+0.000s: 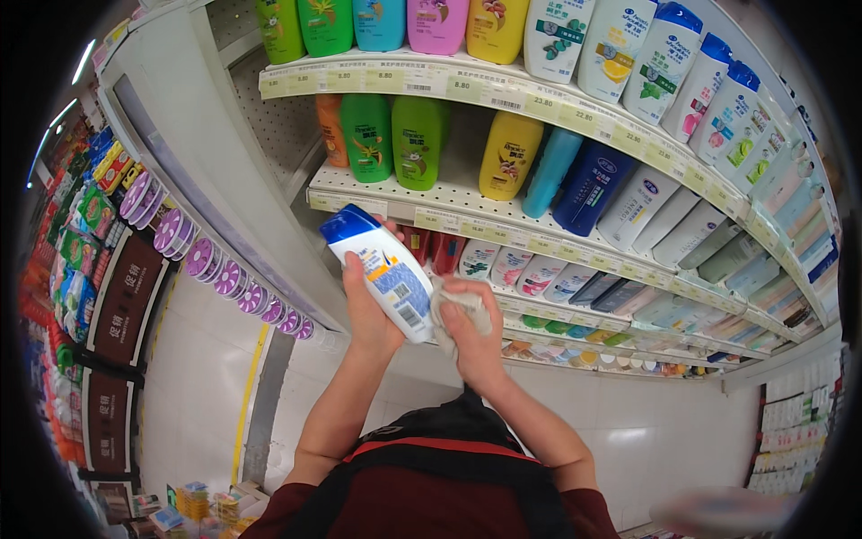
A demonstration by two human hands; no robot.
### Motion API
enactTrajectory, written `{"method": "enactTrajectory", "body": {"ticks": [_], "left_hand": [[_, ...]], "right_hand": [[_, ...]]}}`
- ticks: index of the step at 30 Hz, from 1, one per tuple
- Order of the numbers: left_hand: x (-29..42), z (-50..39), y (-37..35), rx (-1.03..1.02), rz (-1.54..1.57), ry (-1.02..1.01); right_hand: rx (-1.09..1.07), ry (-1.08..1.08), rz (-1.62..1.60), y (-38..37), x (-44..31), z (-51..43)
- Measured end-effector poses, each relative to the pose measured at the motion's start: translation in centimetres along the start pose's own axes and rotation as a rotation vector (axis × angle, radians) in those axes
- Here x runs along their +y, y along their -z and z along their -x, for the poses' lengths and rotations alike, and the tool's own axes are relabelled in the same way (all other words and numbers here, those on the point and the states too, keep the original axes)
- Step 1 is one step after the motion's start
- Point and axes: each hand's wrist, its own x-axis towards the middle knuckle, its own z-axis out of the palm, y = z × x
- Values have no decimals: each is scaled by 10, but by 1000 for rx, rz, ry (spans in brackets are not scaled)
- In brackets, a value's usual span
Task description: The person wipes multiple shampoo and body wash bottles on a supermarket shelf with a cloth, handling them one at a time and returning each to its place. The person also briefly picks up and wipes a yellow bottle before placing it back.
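A white shampoo bottle [387,283] with a blue cap is tilted in front of the shelves, its printed back label facing me. My left hand [372,311] grips it, thumb across the near side and fingertips showing behind the far edge. A greyish cloth [465,311] is bunched in my right hand [475,330], against or very close to the bottle's lower right side. Whether the cloth presses on the bottle cannot be made out exactly. Beyond the bottle's cap runs the edge of the middle shelf [350,201], with a gap between its green and yellow bottles.
Shampoo bottles [421,143] line the curved shelves ahead and to the right. A pale upright end panel [222,182] stands left, with purple-and-white round items [204,259] hanging along it. Packaged goods [81,249] fill a display farther left. Small boxes [192,502] sit at lower left.
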Motion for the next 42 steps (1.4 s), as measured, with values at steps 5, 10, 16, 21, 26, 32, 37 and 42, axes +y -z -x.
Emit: {"method": "enactTrajectory", "body": {"ticks": [5, 10, 16, 21, 26, 32, 37, 42], "left_hand": [[-10, 8, -7, -132, -193, -156], [12, 21, -10, -542, -392, 59], [87, -15, -47, -1325, -1143, -238], [88, -12, -78, -1450, -1242, -543], [89, -27, -110, -1081, -1174, -558], [121, -94, -230, -760, -718, -706], [141, -142, -396, -728, -1155, -943], [106, -217, -476, -626, -1192, -814]], "right_hand": [[271, -174, -427, -24, -6, 17], [285, -325, -552, 8, -13, -5], [310, -326, -545, 26, -24, -7], [300, -399, -564, 28, -15, -6], [62, -441, -484, 50, -25, 12], [71, -455, -319, 85, -52, 15], [141, -444, -231, 155, -72, -16], [116, -345, -138, 194, -126, -89]]}}
